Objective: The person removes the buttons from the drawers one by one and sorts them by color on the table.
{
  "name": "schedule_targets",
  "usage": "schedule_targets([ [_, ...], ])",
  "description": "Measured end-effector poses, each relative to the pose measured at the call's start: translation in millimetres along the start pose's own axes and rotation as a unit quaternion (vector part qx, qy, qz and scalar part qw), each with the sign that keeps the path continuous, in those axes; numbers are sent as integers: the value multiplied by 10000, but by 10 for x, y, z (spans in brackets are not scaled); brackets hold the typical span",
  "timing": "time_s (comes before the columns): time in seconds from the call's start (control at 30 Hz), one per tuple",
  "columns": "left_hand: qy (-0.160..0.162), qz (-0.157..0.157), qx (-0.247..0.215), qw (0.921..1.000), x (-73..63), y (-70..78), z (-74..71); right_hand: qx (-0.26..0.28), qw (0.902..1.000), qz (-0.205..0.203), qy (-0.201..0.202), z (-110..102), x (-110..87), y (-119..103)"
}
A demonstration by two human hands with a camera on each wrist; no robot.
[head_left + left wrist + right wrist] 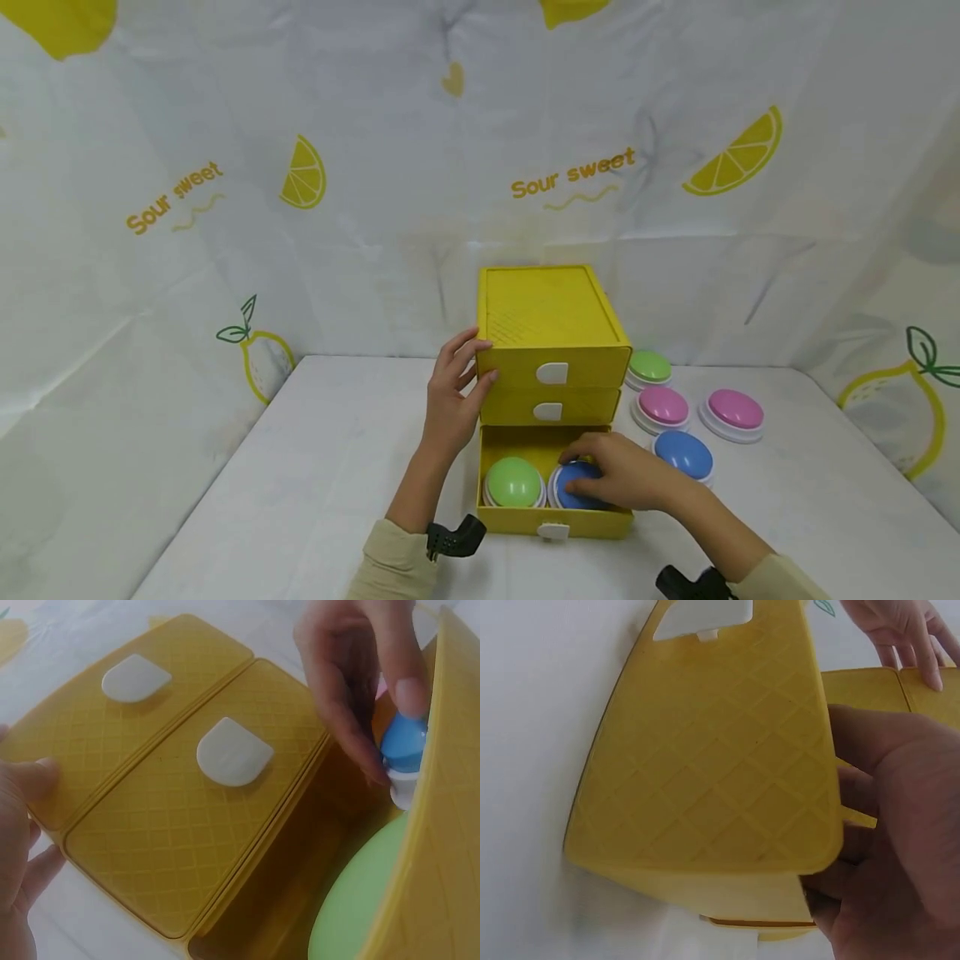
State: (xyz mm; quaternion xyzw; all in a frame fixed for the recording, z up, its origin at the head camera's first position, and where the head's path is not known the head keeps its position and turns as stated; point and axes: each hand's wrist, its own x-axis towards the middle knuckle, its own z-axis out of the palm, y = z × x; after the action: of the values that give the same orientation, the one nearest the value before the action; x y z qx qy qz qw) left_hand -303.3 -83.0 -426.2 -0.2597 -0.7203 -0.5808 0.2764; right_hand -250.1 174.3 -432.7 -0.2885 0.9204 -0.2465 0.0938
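A yellow drawer box (553, 307) stands on the table with its bottom drawer (517, 523) pulled out. My left hand (450, 404) rests against the box's left front corner, thumb on the front face and fingers along the side. Inside the open drawer, my right hand (622, 471) grips a blue domed push button (573, 483) with a white base, thumb and fingers about its sides. In the left wrist view, this blue button (405, 746) shows between thumb and fingers. A green domed push button (513, 482) sits beside it in the drawer's left half.
To the right of the box stand more domed buttons: a green one (649, 367), a pink one (663, 406), another pink one (736, 410) and a blue one (684, 455). The two upper drawers (592, 367) are closed. A lemon-printed cloth (375, 167) hangs behind the white table (337, 467).
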Motion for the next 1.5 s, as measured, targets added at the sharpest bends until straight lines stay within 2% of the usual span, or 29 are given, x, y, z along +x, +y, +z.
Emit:
schedule_targets([
  [0.2, -28, 32, -103, 9999, -8, -14, 31, -160, 9996, -127, 176, -15, -55, 1],
  [0.43, -76, 0, -109, 9999, -14, -12, 50, -239, 9994, -209, 154, -93, -96, -8],
  [0.67, -16, 3, -32, 10000, -28, -30, 47, 248, 9990, -339, -169, -144, -113, 16],
  [0.73, -14, 7, -31, 10000, -30, -32, 49, 381, 9986, -344, -144, -132, -116, 18],
  [0.8, -15, 15, -42, 10000, -30, -30, 53, 472, 9984, -325, 37, -108, -128, 21],
  [0.9, -28, 26, -80, 10000, -30, -32, 64, 583, 9962, -193, 624, -63, -183, 36],
  [1.0, -51, 28, -94, 9999, -30, -37, 76, 1018, 9868, 88, 1254, -38, -262, 54],
  [1.07, -58, 31, -90, 9999, -33, -41, 82, 1404, 9780, 333, 1508, -47, -312, 65],
  [1.2, -39, 40, -83, 10000, -42, -46, 87, 2108, 9568, 952, 1760, -93, -391, 83],
  [1.3, -39, 31, -76, 10000, -49, -49, 92, 2508, 9361, 1366, 2051, -120, -473, 129],
  [1.37, -38, 36, -70, 10000, -53, -46, 93, 3154, 9098, 1587, 2181, -141, -542, 200],
  [1.43, -37, 58, -57, 10000, -56, -41, 93, 3991, 8710, 1755, 2264, -163, -626, 303],
  [1.5, -37, 97, -45, 9999, -57, -36, 91, 4849, 8254, 1764, 2291, -193, -715, 431],
])
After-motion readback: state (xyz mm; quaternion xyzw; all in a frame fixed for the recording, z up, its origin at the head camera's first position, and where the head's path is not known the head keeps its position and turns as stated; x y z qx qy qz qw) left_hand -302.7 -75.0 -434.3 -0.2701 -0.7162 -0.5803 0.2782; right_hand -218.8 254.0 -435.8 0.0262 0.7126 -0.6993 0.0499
